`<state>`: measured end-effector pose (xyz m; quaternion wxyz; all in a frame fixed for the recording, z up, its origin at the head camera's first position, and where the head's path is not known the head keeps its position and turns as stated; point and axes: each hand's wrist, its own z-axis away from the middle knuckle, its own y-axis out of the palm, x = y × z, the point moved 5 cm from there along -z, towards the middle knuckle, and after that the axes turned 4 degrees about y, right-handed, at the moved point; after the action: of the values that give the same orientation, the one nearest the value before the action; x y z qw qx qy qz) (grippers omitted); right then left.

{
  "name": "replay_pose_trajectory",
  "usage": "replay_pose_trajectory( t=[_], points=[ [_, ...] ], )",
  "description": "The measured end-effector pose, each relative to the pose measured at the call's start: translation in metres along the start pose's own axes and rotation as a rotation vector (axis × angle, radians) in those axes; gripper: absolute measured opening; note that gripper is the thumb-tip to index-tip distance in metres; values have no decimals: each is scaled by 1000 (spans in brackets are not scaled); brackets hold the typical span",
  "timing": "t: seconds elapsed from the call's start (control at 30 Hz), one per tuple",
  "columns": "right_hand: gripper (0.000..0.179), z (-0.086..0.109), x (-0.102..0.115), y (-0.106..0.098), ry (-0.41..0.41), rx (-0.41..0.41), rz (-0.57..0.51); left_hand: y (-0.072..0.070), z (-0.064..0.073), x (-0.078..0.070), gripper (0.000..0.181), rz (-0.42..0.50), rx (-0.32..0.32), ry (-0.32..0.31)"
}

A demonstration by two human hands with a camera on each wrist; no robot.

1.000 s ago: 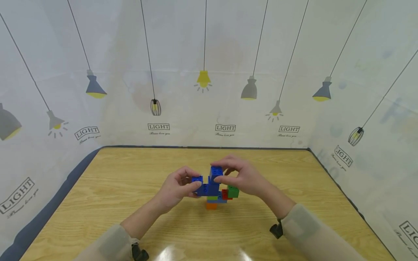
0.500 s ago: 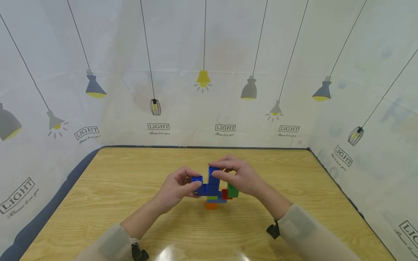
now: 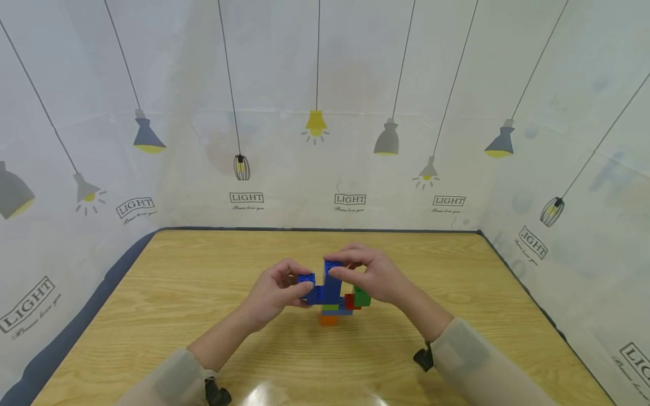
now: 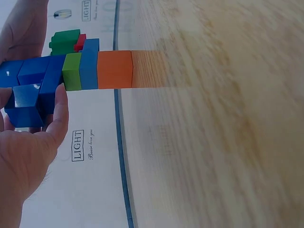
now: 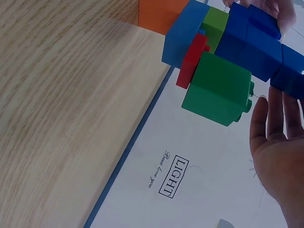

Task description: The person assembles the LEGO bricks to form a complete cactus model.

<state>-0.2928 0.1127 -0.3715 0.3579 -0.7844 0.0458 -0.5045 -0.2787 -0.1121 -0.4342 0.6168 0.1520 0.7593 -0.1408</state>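
A tower of toy building blocks stands on the table. An orange block point(image 4: 115, 70) forms its base, followed by a light blue block point(image 4: 89, 71), a lime green block point(image 4: 72, 71) and a long dark blue block point(image 4: 51, 83). On a side branch sit a red block point(image 5: 190, 61) and a green block point(image 5: 218, 88). My left hand point(image 3: 274, 293) pinches the dark blue block point(image 4: 24, 107) on the upper left between thumb and fingers. With thumb and fingertips, my right hand point(image 3: 376, 276) holds the topmost blue block point(image 5: 289, 71), which lines up over the blue block point(image 5: 260, 53) beneath it.
The wooden table point(image 3: 203, 254) reaches back to a dark edge strip point(image 3: 289, 228). Behind it and at both sides hangs a pale backdrop point(image 3: 284, 67) printed with lamps. Small black devices point(image 3: 218, 393) are worn at both wrists.
My right hand has shifted slightly left with the topmost blue block, which went from offset to lined up over the one below and sits a little lower. The left hand stays in place.
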Motion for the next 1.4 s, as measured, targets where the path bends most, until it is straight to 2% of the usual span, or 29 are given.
replay_pose_trajectory(
  t=[0.27, 0.6, 1.03, 1.4],
  points=[
    [33, -3, -2, -1, 50, 33, 1, -1, 0, 2, 32, 7, 0, -9],
    [35, -3, -2, -2, 73, 38, 5, -1, 0, 2, 32, 14, 2, -12],
    [29, -2, -8, 4, -3, -25, -15, 0, 0, 2, 31, 5, 3, 3],
    [28, -1, -8, 6, -17, -47, -24, -1, 0, 2, 31, -6, -2, -5]
  ],
)
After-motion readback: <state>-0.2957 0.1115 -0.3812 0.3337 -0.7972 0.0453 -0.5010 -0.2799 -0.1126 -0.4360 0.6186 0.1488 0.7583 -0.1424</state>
